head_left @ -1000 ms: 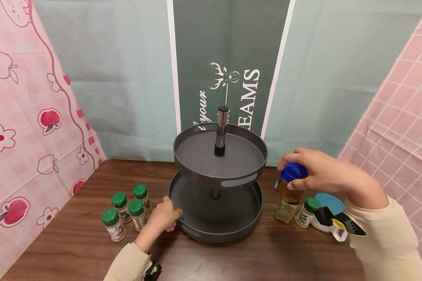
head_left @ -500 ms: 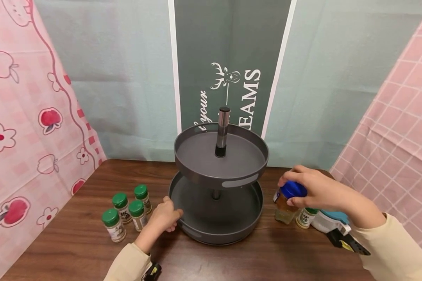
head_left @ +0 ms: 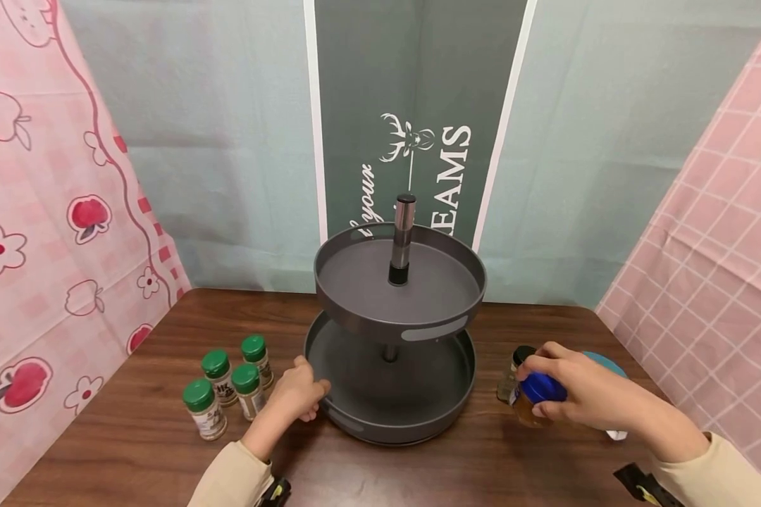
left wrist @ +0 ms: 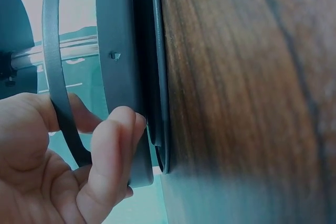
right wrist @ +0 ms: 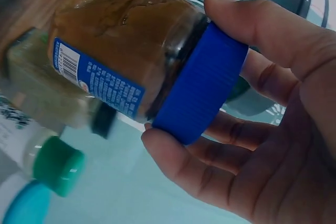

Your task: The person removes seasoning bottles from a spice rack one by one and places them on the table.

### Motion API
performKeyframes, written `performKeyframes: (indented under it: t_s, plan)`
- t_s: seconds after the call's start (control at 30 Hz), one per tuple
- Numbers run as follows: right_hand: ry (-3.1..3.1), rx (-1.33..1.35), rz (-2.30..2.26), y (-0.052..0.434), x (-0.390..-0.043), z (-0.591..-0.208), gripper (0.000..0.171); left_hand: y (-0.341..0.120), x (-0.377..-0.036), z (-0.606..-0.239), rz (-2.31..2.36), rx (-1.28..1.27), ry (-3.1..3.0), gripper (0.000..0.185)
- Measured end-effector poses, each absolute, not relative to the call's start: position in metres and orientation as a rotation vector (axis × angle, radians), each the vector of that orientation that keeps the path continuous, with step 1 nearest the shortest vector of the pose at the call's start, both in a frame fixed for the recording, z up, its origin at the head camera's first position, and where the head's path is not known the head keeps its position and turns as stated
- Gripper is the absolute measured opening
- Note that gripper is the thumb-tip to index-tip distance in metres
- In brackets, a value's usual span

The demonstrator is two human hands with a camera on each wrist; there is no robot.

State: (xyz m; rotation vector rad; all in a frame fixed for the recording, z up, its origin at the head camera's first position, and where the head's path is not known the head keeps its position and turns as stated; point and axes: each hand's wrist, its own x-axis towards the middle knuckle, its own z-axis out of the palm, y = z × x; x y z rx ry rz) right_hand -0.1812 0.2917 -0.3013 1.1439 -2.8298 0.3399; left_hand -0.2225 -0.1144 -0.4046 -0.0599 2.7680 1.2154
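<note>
My left hand (head_left: 299, 389) grips the left rim of the lower tier of a dark grey two-tier round tray (head_left: 393, 431). In the left wrist view, its thumb and fingers are on either side of that rim (left wrist: 62, 87). Low over the table at right, my right hand (head_left: 580, 387) holds a jar (right wrist: 126, 40) of brown contents by its blue lid (right wrist: 205, 85). The jar tilts a little; whether its base touches the table is unclear. Beside it stands a glass jar with a black cap (head_left: 523, 354). Both tiers hold nothing.
Several green-capped seasoning bottles (head_left: 215, 380) stand left of the tray. Another green-capped bottle (right wrist: 58, 166) shows in the right wrist view, hidden by my right hand in the head view. A container with a teal lid (head_left: 605, 363) sits behind that hand. Curtains enclose the table (head_left: 418, 479).
My right hand has lowered the blue-lidded jar from above the black-capped jar and brought it nearer me, in front of the right-hand bottles. The left hand stays on the tray rim.
</note>
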Motion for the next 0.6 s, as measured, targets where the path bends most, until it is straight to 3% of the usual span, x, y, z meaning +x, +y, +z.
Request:
performKeyframes:
  t_s: [0.6]
  plan:
    - [-2.882, 1.103, 0.399, 0.311, -0.179, -0.338, 0.037, -0.115, -0.223, -0.403, 1.225, -0.062, 2.756, 0.059]
